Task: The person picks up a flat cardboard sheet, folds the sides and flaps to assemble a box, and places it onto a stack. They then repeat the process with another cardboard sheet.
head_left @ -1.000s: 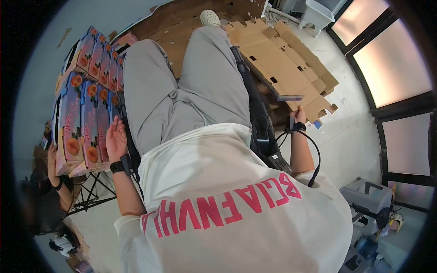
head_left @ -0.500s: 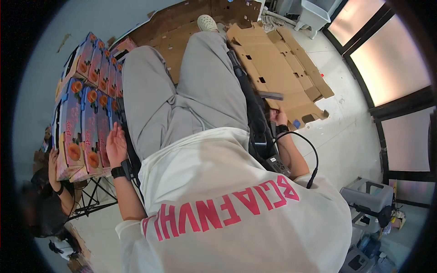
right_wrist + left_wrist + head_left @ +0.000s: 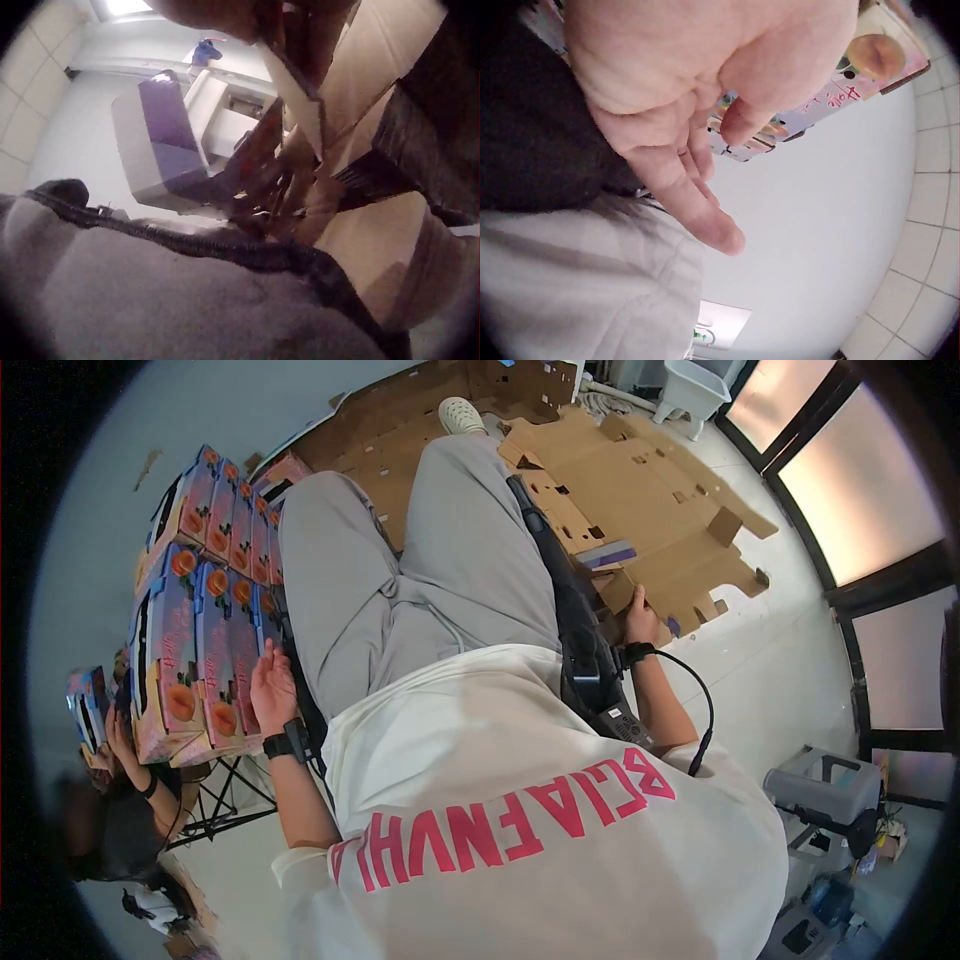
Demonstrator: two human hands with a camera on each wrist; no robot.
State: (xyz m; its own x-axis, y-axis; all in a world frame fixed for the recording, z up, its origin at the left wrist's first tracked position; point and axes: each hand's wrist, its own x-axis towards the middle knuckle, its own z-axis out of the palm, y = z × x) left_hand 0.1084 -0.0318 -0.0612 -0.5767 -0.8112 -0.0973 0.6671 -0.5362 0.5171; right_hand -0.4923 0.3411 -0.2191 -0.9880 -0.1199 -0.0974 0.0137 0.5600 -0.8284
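**One high fisheye view, two close wrist views**

The head camera looks steeply down, wide, with the printed boxes (image 3: 200, 650) at 9 o'clock and the flattened cardboard (image 3: 660, 510) at 2 o'clock. The left wrist camera sits tight beneath the left hand (image 3: 697, 97) and shares those boxes at 1 o'clock. The right wrist camera, closer still, shares the cardboard at 1 o'clock.

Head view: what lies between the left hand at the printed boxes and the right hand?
Between left hand and right hand, which grips flat cardboard, lie the person's grey trousers and a black strap, seen in the head view.
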